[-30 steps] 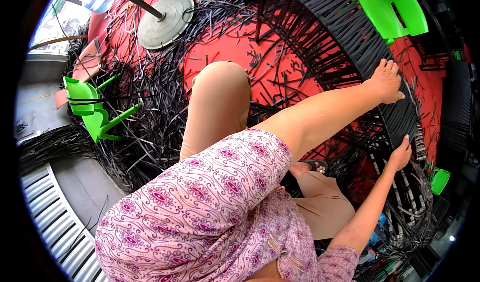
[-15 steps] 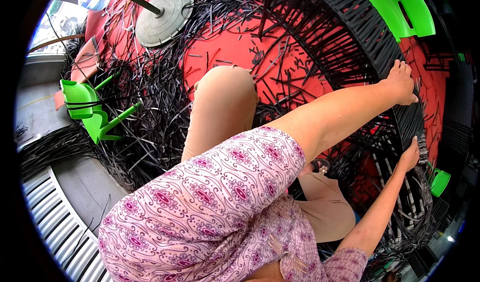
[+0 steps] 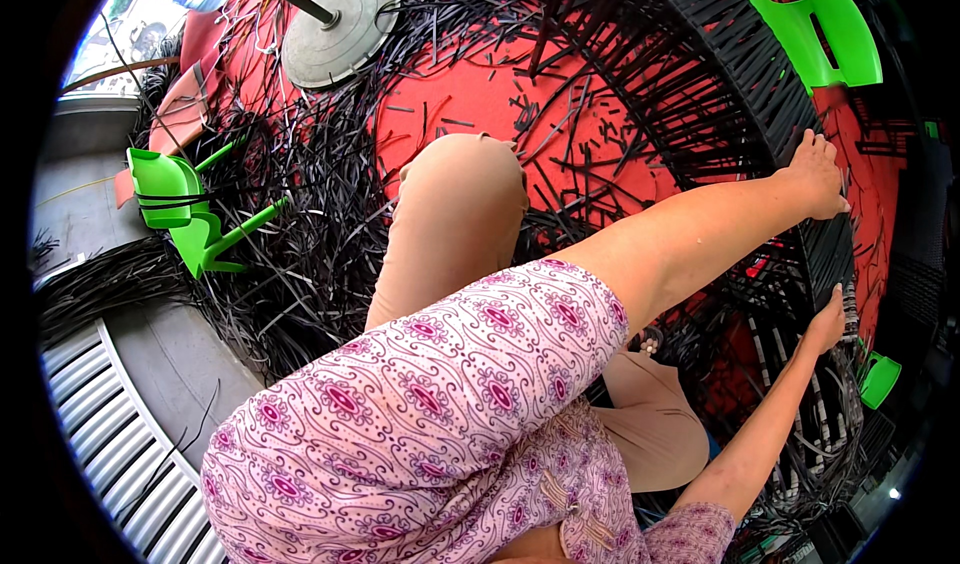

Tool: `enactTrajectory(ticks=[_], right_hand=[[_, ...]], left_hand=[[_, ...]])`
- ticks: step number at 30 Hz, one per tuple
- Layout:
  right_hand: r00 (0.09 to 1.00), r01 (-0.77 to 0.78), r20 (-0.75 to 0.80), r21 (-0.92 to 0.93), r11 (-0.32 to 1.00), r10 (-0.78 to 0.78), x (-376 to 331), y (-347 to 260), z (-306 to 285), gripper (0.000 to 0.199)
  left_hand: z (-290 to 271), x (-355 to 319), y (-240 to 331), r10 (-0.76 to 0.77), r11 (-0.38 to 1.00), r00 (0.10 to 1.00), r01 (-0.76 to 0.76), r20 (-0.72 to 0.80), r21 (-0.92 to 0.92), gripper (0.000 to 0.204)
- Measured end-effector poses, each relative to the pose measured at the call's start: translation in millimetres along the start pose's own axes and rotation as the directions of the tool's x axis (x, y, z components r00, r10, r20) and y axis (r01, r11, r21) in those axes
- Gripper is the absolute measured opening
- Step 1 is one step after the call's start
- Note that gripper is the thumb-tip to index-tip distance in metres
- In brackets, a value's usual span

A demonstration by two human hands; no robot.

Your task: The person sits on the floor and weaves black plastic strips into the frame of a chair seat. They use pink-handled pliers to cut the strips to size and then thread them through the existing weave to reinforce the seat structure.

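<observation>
A long frame woven with black plastic strips [image 3: 745, 74] runs from the top of the view down the right side, appearing curved. My left hand [image 3: 812, 179] reaches across to it, with bent fingers curled over its outer edge. Lower on the same frame, my right hand [image 3: 826, 326] grips the woven part near its end, thumb side up; most of its fingers are hidden. Between the two hands lies a tightly woven black stretch [image 3: 830, 249]. Below it, bars with pale and dark bands [image 3: 815, 414] show beside loose strips.
Tangled black strips [image 3: 300, 214] and short offcuts cover much of the red floor covering [image 3: 450, 94]. A green plastic chair [image 3: 165, 189] lies at the left, and another green plastic piece [image 3: 850, 54] stands upper right. A round grey base with a pole [image 3: 345, 44] stands at the back.
The scene has shifted slightly to the right in the view. Both hands stay at the woven frame, with little visible change in their hold.
</observation>
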State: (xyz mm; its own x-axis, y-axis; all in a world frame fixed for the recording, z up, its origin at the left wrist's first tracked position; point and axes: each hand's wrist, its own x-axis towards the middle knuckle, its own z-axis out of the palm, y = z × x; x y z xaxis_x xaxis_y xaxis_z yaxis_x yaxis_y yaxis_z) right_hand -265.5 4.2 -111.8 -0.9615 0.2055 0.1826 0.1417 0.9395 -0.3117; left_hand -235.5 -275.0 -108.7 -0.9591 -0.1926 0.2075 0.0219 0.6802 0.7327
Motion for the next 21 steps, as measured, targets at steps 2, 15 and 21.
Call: enactTrajectory(ticks=[2,15,21], right_hand=[[1.0,0.012,-0.017,-0.001,1.0,-0.012,0,-4,0,0.064],[0.999,0.05,-0.006,0.013,0.999,-0.05,-6,-6,-3,0.063],[0.999,0.05,0.007,0.016,0.999,-0.05,-13,-10,-7,0.066]], left_hand=[[0,2,-1,0.004,1.0,1.0,-0.005,-0.025,-0.014,0.068],[0,1,-1,0.014,0.999,0.999,-0.015,-0.029,-0.037,0.062],[-2,-6,-1,-0.003,0.999,0.999,0.001,-0.049,-0.045,0.062]])
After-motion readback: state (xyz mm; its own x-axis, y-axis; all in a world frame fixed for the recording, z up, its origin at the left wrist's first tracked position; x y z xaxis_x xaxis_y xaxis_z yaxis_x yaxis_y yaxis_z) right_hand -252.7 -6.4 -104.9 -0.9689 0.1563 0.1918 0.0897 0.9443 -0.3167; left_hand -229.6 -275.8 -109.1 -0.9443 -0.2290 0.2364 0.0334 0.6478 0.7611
